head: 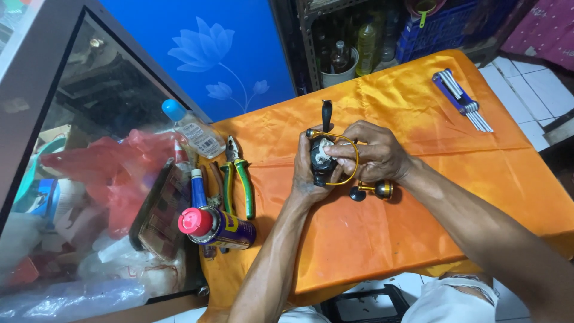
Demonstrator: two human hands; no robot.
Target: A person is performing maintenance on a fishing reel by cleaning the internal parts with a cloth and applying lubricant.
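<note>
Fishing reel [323,161], spinning type, black body with gold bail wire and gold trim; held above the middle of the desk [418,227], which is draped in orange satin cloth. Left hand [306,179]: grip closed around the reel body from below and behind. Right hand [373,152]: fingers curled over the top of the reel, thumb and forefinger pinching a small white wad [326,152], cloth or paper, against the reel's front. Reel handle [326,115], black, stands up behind the hands; a gold and black knob [373,190] shows below the right wrist. Pliers [238,176], green-handled, lie on the cloth's left edge, well apart from the hands. Spray can [218,227], blue and yellow with a red cap, lies on its side just below the pliers. Clear bottle [192,130] with a blue cap lies at the left, near the pliers' jaws. Hex key set [463,101], blue holder, rests at the desk's far right corner.
</note>
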